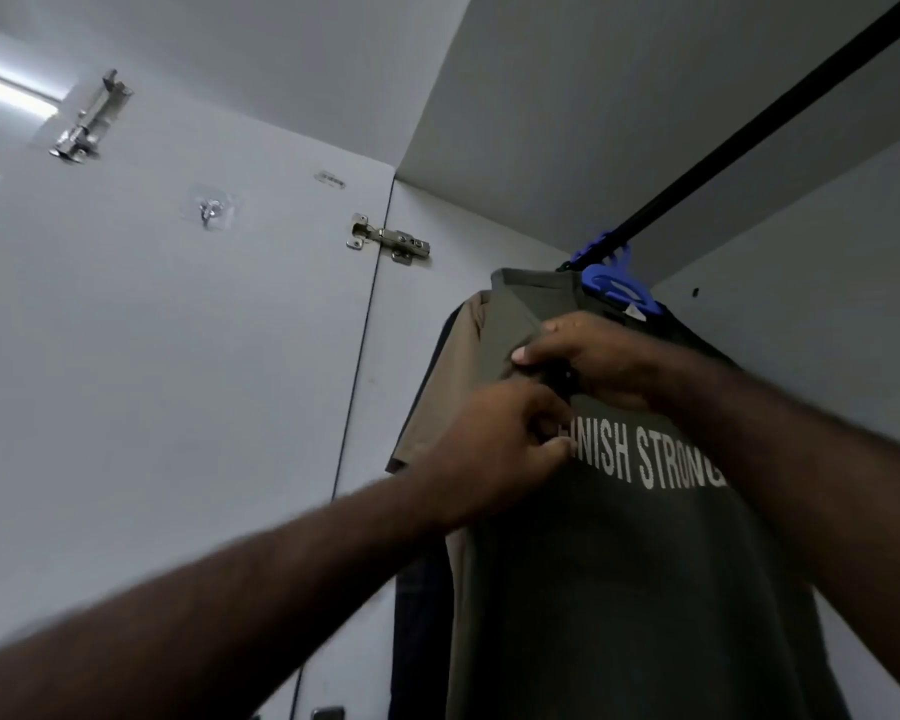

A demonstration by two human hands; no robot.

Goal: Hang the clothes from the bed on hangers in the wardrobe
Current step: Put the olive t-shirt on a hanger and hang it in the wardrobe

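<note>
A dark olive polo shirt point(619, 563) with white lettering hangs on a blue hanger point(619, 288) from the black wardrobe rail point(749, 132). My right hand point(588, 356) pinches the shirt's placket just under the collar. My left hand point(494, 449) pinches the fabric a little lower, at the start of the lettering. A small dark button shows between the two hands.
A brown shirt point(453, 387) and a darker garment point(417, 615) hang behind the olive one on the same rail. The white wardrobe door point(178, 356) stands open at the left, carrying a metal hinge point(391, 241), a bolt latch point(89, 122) and a stick-on hook point(211, 210).
</note>
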